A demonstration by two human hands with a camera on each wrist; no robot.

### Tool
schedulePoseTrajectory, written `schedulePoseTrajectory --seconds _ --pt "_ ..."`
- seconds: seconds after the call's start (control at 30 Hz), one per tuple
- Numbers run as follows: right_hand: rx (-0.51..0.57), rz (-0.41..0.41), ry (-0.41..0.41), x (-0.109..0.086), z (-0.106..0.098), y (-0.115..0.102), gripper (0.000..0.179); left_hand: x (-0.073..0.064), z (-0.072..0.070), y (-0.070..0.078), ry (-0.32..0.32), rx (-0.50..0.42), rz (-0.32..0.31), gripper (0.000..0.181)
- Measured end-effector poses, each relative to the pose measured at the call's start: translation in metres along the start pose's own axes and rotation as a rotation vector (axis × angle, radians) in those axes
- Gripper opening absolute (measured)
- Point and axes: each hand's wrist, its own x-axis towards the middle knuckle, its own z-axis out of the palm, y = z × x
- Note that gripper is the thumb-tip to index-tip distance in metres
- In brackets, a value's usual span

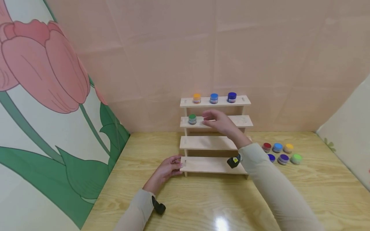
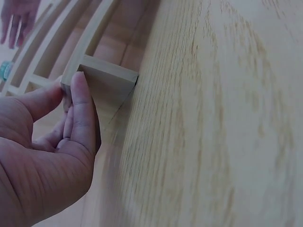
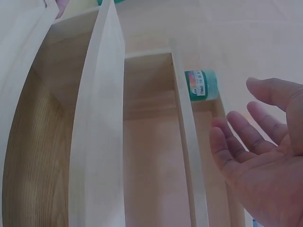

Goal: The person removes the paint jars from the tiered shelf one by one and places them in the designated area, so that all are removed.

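A pale wooden stepped rack (image 1: 209, 142) with several tiers stands on the table. My left hand (image 1: 167, 167) pinches the left end of its lowest tier, thumb above and fingers below, as the left wrist view shows. Over the second tier from the top, my right hand (image 1: 218, 122) hovers with relaxed fingers and nothing in them. Just left of it a green paint jar (image 1: 192, 119) sits on that tier; the right wrist view shows the same jar (image 3: 201, 85) apart from the fingers. On the top tier stand an orange jar (image 1: 197, 98), a light blue jar (image 1: 214, 98) and a dark blue jar (image 1: 232, 97).
Right of the rack, several more jars stand on the wood-grain table (image 1: 318, 192) in two rows, among them a red jar (image 1: 267, 147), a purple jar (image 1: 283, 159) and a light green jar (image 1: 296, 159). A pinkish cloth (image 1: 162, 64) hangs behind the rack.
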Motion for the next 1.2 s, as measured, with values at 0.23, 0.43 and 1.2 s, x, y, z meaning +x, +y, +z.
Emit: schedulePoseTrajectory --seconds 0.23,0.43,1.2 --pt "-0.015 0.013 -0.008 0.015 0.011 -0.003 0.047 0.002 0.0 -0.002 0.006 0.009 -0.003 0.053" --pt "-0.013 0.012 0.014 0.026 0.02 -0.006 0.044 0.001 0.0 -0.002 0.005 0.017 -0.001 0.054" --pt "-0.084 0.029 -0.01 0.055 0.042 -0.009 0.041 0.003 -0.002 -0.005 0.003 -0.006 -0.002 0.053"
